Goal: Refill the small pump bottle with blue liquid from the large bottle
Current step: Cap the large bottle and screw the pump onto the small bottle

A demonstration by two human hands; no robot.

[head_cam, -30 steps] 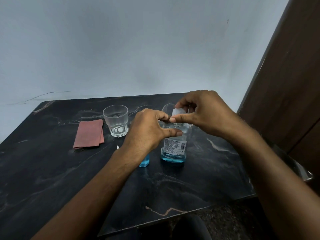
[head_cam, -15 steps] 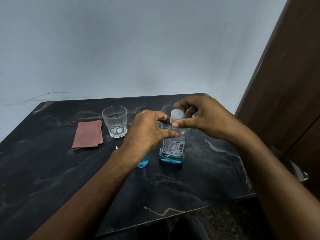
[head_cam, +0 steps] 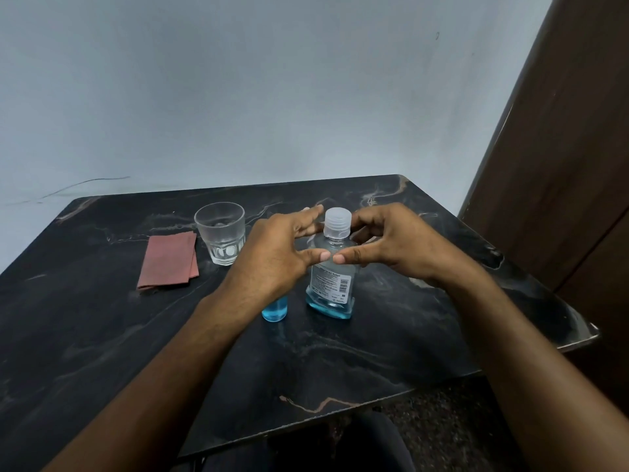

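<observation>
A: On the dark table (head_cam: 102, 335) the large bottle (head_cam: 329, 284) stands upright, cap (head_cam: 337, 222) on, little blue left in it. What could go wrong?

B: Both hands flank it with spread fingers, gripping nothing. A careless nudge could tip it.

A: And the small pump bottle (head_cam: 274, 310)?

B: Just left of it, mostly hidden under the left hand (head_cam: 275, 257). Half a second ago the right hand (head_cam: 391, 247) pinched the cap; now it's let go.

Marble table (head_cam: 102, 335): glass (head_cam: 220, 233), cloth (head_cam: 168, 260), bottles (head_cam: 329, 284)
</observation>
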